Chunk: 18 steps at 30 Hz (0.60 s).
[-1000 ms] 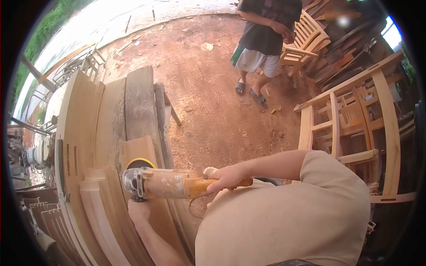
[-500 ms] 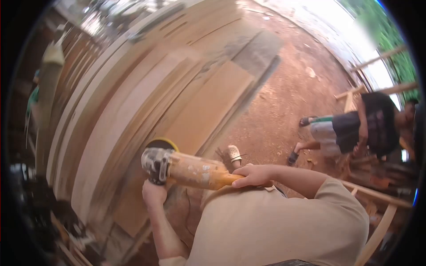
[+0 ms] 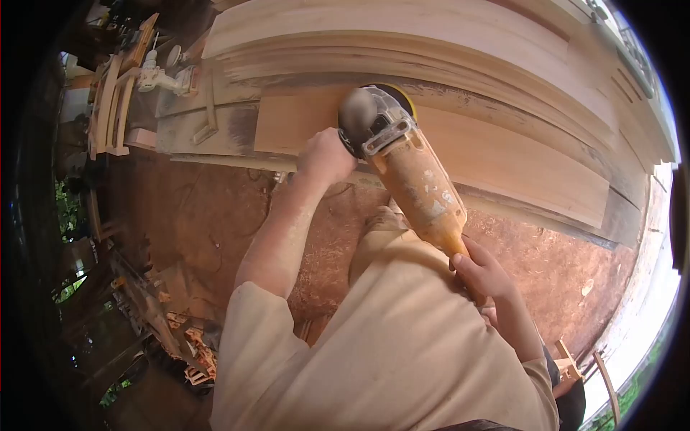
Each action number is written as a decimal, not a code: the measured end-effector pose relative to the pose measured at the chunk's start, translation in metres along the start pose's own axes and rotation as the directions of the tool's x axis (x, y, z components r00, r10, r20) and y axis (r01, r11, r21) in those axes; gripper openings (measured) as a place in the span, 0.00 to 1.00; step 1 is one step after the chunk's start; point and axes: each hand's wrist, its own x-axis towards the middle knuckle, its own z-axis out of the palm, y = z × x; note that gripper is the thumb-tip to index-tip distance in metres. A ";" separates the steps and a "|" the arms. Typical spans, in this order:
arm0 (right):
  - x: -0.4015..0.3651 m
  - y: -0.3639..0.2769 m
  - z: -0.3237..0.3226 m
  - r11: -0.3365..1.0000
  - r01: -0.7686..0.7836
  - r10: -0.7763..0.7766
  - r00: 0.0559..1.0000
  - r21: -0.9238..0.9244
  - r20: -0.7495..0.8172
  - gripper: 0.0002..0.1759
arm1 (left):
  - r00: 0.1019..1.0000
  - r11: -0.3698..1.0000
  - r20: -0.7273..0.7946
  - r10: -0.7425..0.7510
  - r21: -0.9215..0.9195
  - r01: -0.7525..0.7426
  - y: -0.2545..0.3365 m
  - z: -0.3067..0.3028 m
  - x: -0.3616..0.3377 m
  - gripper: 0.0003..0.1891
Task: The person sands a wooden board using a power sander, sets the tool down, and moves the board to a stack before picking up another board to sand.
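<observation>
Gripping the grinder [image 3: 417, 172] with both hands. Right hand [image 3: 483, 273] was wrapped around the tail end of the orange body, fingers curled closed on it, close against the beige shirt [image 3: 388, 352]. Left hand [image 3: 327, 154] was a closed fist right beside the grey gear head, probably on a side handle, but the fist hid it. Grinder lay tilted: head out over the work, tail back toward the torso. Yellow-edged disc [image 3: 397, 92] sat under the head, on the flat board [image 3: 517, 161], near that board's left end; the head covered most of the disc. Board lay along the near edge of a worn bench [image 3: 215, 129], with a stack of curved planks [image 3: 431, 36] just behind it. Casing was blotched with pale dust, and the left forearm too. Red dirt floor [image 3: 201, 208] ran below the bench, with sawdust scattered on it. White tool [image 3: 162, 77] lay at the bench's far left, well apart from the grinder. Slatted wooden frames [image 3: 111, 100] stood just beyond that.
</observation>
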 end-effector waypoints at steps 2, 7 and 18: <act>0.018 -0.010 0.013 0.999 0.050 -0.050 0.997 -0.008 0.051 0.35 | 1.000 1.000 -0.026 -0.004 -0.024 0.003 -0.032 -0.007 0.013 0.15; 0.052 -0.057 0.049 0.998 -0.005 0.013 0.992 -0.064 0.123 0.29 | 0.996 0.998 -0.066 -0.053 0.010 0.054 -0.086 -0.040 0.027 0.15; 0.131 -0.114 0.123 0.943 0.060 0.001 0.983 -0.328 0.183 0.34 | 0.987 0.984 -0.035 0.156 -0.081 -0.159 -0.229 -0.074 0.045 0.19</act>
